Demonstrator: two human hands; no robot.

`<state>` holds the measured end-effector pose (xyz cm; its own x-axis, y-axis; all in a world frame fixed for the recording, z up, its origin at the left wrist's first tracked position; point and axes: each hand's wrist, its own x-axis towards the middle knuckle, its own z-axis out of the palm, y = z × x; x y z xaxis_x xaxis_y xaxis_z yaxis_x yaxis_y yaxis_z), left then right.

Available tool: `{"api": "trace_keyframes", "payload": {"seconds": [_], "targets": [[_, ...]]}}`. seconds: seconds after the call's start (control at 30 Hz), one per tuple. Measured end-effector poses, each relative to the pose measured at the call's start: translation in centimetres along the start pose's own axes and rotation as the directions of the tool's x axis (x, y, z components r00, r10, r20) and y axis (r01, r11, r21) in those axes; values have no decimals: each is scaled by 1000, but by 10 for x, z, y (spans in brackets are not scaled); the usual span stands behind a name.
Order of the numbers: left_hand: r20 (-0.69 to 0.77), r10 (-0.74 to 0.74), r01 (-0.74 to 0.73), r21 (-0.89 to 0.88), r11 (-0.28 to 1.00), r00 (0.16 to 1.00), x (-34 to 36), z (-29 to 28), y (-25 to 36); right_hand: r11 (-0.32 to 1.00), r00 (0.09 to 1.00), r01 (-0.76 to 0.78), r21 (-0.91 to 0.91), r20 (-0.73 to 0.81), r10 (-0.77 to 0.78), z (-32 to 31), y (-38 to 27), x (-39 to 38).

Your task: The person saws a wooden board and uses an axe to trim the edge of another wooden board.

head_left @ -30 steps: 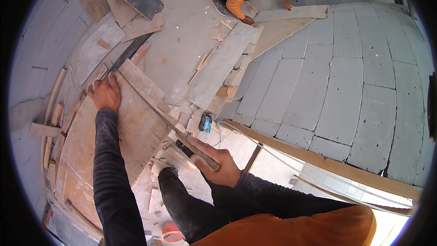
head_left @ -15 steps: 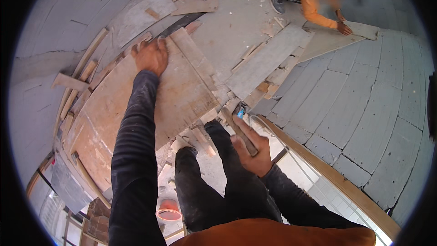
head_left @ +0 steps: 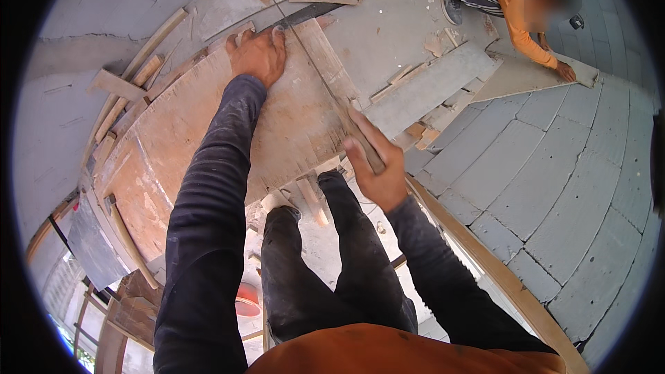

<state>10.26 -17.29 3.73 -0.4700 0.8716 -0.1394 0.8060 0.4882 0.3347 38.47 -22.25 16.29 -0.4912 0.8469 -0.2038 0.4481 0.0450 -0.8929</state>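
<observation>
Long thin brown-handled saw (head_left: pixel 342 109), slanting across one end of a stained wooden board (head_left: pixel 294 114)

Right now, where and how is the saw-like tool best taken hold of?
Probably by its wooden handle, coming from the person's right, where the right hand grips it. The handle is the thicker end and points down and right in the picture, toward the person; the thin blade runs up and left near the left hand, so it looks a poorer hold.
</observation>
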Motion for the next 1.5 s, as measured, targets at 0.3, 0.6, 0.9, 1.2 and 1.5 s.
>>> {"api": "trace_keyframes", "payload": {"seconds": [0.3, 0.6, 0.9, 1.2, 1.5], "targets": [[-16, 6, -5, 44, 999, 1000, 3, -5, -13, 995, 995, -97, 15, -33, 97, -40, -8, -99], [2, 5, -5, 56, 998, 1000, 1, -3, -12, 987, 989, -139, 85, -34, 142, -21, 1, -84], [-13, 12, -12, -13, 1000, 1000, -1, -2, 3, 998, 999, 44, -49, -14, -45, 4, 6, -18], [-98, -19, 20, 11, 1000, 995, -12, 9, -11, 1000, 1000, -1, -25, -1, 1, 6, -12, -24], [-45, -17, 17, -11, 1000, 999, -12, -1, -10, 994, 994, -112, -10, 10, 112, -38, -42, -88]]}}
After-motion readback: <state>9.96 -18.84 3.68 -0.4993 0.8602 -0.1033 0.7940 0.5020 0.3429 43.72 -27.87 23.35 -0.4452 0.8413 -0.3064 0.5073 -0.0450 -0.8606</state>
